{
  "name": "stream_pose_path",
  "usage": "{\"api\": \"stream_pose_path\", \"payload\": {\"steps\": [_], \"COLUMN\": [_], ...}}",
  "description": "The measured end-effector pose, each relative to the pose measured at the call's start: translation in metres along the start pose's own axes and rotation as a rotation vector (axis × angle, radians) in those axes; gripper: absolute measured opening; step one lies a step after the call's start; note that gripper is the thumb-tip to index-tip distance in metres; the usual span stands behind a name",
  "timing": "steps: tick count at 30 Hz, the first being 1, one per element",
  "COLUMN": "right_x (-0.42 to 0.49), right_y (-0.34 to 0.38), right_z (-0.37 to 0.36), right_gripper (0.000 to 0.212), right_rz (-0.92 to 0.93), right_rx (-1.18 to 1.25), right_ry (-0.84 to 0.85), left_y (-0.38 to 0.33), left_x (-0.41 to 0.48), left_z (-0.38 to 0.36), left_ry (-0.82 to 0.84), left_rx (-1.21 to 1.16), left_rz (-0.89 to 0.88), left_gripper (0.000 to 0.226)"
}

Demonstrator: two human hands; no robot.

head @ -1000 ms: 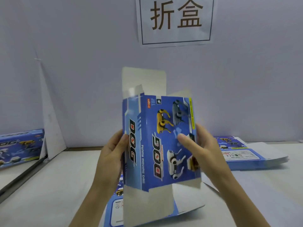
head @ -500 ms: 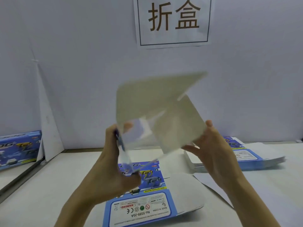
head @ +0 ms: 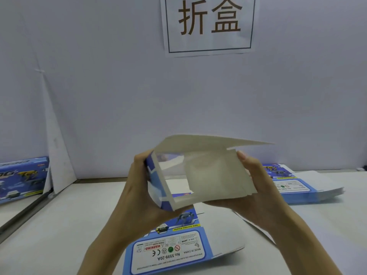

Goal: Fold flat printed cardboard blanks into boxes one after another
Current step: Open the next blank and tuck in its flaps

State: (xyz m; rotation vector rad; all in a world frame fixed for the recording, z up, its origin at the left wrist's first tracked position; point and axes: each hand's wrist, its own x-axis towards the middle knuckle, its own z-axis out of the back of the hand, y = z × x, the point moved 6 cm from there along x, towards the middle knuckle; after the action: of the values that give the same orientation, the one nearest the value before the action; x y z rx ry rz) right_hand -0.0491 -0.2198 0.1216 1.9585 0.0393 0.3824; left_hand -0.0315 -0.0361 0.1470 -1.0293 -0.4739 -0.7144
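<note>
A person holds a half-formed cardboard box (head: 198, 175) in the air above a white table (head: 59, 225), its open end toward the camera. The inside is plain grey-white card; the outer skin is glossy blue print. One broad flap (head: 214, 140) juts level over the opening like a roof. The left hand (head: 139, 195) wraps the blue left wall, fingers closed around it. The right hand (head: 256, 191) cups the right wall from below, thumb up along its edge. Half a second ago the box was a blur, tipped mid-turn; now it sits squared and steady. Under it lies a flat blank (head: 174, 249) reading "No. 5599-20A", "MADE IN CHINA", "WARNING!" and "FUNNY MOVING DOG". A stack of blanks (head: 297, 187) rests to the right, a finished box (head: 21, 179) far left. A wall sign (head: 210, 24) reads "折盒".
</note>
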Motion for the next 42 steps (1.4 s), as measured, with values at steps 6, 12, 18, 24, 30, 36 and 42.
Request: {"api": "stream_pose_path", "payload": {"steps": [6, 12, 18, 24, 30, 36, 42], "right_x": [0.003, -0.007, -0.010, -0.010, -0.011, -0.009, -0.008], "right_y": [0.002, 0.011, 0.017, 0.015, 0.018, 0.014, 0.010], "right_z": [0.012, 0.010, 0.015, 0.017, 0.018, 0.016, 0.011], "right_gripper": [0.019, 0.026, 0.035, 0.030, 0.029, 0.033, 0.033], "right_rz": [0.028, -0.114, -0.139, -0.184, -0.174, -0.215, -0.214], "right_rx": [-0.414, -0.666, -1.029, -1.037, -1.032, -1.149, -1.242], "right_ry": [-0.345, -0.174, -0.297, -0.392, -0.508, -0.441, -0.339], "left_y": [0.001, 0.000, -0.001, 0.002, -0.006, -0.017, -0.006], "left_x": [-0.002, 0.000, -0.001, 0.002, -0.006, 0.001, 0.001], "left_z": [-0.014, -0.007, -0.012, -0.014, -0.027, -0.027, -0.022], "left_ry": [-0.003, 0.023, 0.066, 0.075, 0.257, 0.222, 0.154], "left_rx": [0.068, -0.007, -0.101, -0.234, -0.284, -0.589, -0.683], "left_rz": [-0.088, -0.051, 0.004, 0.175, 0.388, 0.300, 0.568], "left_gripper": [0.086, 0.080, 0.087, 0.094, 0.109, 0.057, 0.056]}}
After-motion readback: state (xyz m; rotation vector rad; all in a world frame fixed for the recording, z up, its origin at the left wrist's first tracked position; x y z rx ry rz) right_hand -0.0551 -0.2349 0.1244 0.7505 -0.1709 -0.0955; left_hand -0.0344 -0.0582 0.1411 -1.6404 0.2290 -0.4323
